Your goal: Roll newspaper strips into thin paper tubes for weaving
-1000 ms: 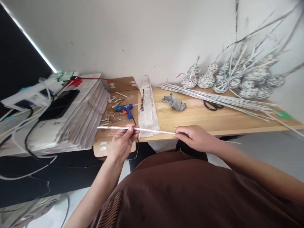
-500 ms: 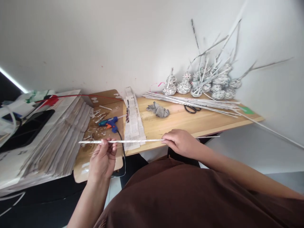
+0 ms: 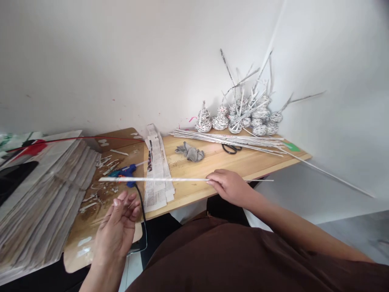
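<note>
A thin rolled newspaper stick (image 3: pixel 170 179) lies level across the view above the table's front edge. My right hand (image 3: pixel 226 185) is closed around it right of its middle, and the thinner end sticks out past the wrist. Below the stick's thicker left end, my left hand (image 3: pixel 117 223) is apart from it, palm up, fingers loosely curled and empty. Behind that end rests a blue hot glue gun (image 3: pixel 126 172), partly covered by the stick. Flat newspaper strips (image 3: pixel 158 166) lie just right of the glue gun.
A tall newspaper stack (image 3: pixel 57 202) stands at left. On the wooden table (image 3: pixel 212 164) are a crumpled grey cloth (image 3: pixel 190 152), black-handled scissors (image 3: pixel 230 149) and a bundle of paper sticks (image 3: pixel 225 138). Woven paper gourd shapes (image 3: pixel 220 119) stand against the wall. Paper scraps surround the glue gun.
My left hand has let go of the paper stick and dropped down and left of it. My right hand still holds the stick. The view has turned slightly, shifting the table leftward.
</note>
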Motion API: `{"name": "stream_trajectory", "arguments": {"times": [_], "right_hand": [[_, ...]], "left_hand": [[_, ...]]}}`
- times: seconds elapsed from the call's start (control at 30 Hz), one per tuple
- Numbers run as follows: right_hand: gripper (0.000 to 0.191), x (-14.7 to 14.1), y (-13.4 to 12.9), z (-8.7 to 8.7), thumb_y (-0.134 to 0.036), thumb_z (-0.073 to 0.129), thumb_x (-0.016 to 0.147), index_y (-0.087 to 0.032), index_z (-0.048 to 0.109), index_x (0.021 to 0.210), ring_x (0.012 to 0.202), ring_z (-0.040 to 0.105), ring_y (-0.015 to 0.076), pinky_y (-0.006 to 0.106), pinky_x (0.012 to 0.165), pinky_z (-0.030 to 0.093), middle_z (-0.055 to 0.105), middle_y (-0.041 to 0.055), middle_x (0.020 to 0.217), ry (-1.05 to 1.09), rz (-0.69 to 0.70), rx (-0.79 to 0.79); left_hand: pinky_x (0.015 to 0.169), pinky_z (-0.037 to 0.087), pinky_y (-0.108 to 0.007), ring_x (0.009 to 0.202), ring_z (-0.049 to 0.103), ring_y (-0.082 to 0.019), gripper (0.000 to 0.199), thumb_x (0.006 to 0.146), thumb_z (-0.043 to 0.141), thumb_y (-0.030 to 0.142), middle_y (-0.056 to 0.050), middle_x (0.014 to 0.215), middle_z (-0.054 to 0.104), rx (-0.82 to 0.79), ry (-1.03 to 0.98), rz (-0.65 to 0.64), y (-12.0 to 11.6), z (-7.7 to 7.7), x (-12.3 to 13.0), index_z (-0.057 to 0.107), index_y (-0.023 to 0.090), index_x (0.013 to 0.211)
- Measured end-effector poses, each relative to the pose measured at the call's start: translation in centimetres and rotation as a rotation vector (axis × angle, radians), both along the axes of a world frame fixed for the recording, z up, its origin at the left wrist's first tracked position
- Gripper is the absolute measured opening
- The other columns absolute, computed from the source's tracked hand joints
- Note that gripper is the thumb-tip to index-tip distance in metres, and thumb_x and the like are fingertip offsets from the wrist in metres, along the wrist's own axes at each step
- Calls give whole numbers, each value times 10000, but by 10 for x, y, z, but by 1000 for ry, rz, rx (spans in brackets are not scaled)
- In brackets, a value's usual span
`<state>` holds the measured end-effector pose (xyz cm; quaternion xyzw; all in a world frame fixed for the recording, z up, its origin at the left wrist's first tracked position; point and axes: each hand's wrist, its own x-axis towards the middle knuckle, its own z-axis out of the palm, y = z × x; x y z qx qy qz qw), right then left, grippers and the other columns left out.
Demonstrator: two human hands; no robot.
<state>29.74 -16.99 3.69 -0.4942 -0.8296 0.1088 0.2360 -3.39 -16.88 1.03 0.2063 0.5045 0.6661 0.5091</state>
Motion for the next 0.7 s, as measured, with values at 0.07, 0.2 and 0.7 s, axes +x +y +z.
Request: {"name": "stream_trajectory", "arguments": {"times": [0.07,0.2,0.7], "right_hand": [[318,14,9,2,-303,396,976,-169,675,1048,846,589,202,298,762,413,653,94,904,6,-116,35],[377,50,38,4,-308,384,964,-154,681,1139,886,596,240,329,773,437,665,122,956,-64,-326,169],[322,53,146,-4,-337,475,889,-169,723,1009,932,566,307,404,795,383,690,142,997,-275,-362,414]], "left_hand": [[528,548,-154,665,648,-107,181,765,732,261,-20,845,680,-12,-15,-55,-3,-5,-1,700,192,929],[487,488,-132,628,576,-80,266,642,823,229,8,760,610,17,-58,-116,-8,-11,-6,687,162,860],[535,439,-201,572,556,-108,370,789,677,474,-7,640,593,155,150,13,-12,-10,-18,577,154,632]]}}
